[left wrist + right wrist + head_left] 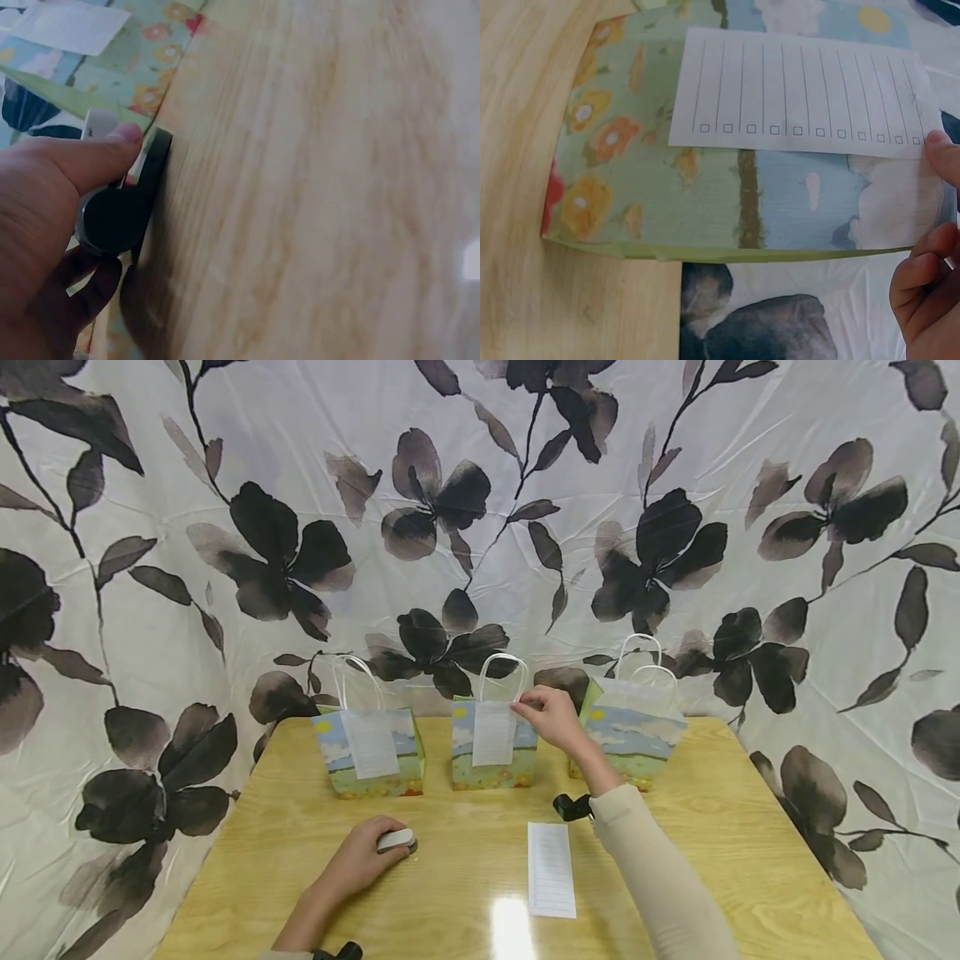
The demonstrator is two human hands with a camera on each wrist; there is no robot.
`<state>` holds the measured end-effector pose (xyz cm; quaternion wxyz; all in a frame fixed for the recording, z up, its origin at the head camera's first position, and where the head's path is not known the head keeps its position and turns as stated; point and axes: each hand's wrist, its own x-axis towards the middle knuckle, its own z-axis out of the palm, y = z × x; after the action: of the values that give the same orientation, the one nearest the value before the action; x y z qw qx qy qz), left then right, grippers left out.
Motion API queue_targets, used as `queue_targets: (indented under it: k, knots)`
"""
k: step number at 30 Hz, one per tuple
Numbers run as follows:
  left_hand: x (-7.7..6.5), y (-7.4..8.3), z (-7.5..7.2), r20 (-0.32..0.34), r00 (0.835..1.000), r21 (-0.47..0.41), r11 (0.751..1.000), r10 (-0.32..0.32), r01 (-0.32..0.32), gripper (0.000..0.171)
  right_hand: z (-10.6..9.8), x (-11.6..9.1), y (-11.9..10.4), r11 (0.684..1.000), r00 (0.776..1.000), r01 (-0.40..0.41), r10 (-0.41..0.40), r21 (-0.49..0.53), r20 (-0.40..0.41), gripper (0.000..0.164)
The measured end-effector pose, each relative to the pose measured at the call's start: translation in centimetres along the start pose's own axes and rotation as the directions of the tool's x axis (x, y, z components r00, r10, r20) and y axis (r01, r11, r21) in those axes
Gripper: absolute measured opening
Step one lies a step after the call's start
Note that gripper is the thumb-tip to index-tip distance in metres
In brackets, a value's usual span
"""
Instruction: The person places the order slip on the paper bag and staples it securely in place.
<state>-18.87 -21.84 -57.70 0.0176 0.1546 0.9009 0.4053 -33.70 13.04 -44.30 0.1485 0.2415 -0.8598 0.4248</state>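
My left hand [360, 857] rests low over the table and grips a small black-and-white stapler [395, 839], whose dark rounded end [114, 219] shows in the left wrist view. At the middle paper gift bag [462, 772], my right hand [553, 717] pinches the upper corner of a lined checklist slip [492, 735] at the bag's rim. The thumb lies on the slip [795, 94] in the right wrist view, with the curled fingers near the bag's top edge. Whether the slip is stapled there cannot be seen.
To the left stands a matching bag [411, 781] with a slip [371, 743] on its front. A third bag [630, 743] at the right is partly hidden by my arm. Another lined slip [551, 868] lies on the wooden table [457, 877]. Floral cloth [525, 568] hangs behind.
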Motion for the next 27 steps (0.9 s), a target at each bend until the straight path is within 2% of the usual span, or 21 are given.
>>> queue_targets:
  k: [3,9,11,15,17,24,27]
  knots:
    - [-0.2,0.2,0.0,0.018,1.0,0.011,1.0,-0.01,0.01,0.029,0.2,-0.2,-0.2,1.0,1.0,-0.008,0.009,-0.011,0.01,0.014]
    - [0.2,1.2,-0.3,-0.017,1.0,-0.007,1.0,0.007,-0.008,0.033,0.2,-0.1,-0.4,1.0,1.0,-0.002,0.002,-0.009,-0.017,0.014]
    - [0.2,1.6,-0.3,-0.005,1.0,-0.041,0.999,0.003,-0.003,0.032,0.3,-0.3,-0.4,1.0,1.0,-0.015,0.015,-0.012,-0.007,0.015]
    - [0.4,2.3,0.0,0.068,0.998,-0.133,0.991,0.007,0.002,0.025,0.4,-0.7,-0.2,0.999,0.999,-0.043,0.043,-0.018,0.011,0.014]
    - [0.6,2.8,0.3,0.085,0.996,-0.181,0.983,0.005,0.01,0.023,0.4,-0.8,-0.1,0.999,0.999,-0.041,0.041,-0.018,0.005,0.013]
    - [1.3,4.6,1.7,0.06,0.998,-0.267,0.963,-0.033,0.048,0.035,0.4,-0.3,-0.4,1.0,1.0,-0.02,0.02,0.0,0.021,0.014]
    - [1.8,5.5,1.9,0.047,0.998,-0.35,0.936,-0.03,0.045,0.035,0.3,0.0,-0.5,1.0,1.0,-0.009,0.009,-0.002,0.017,0.014]
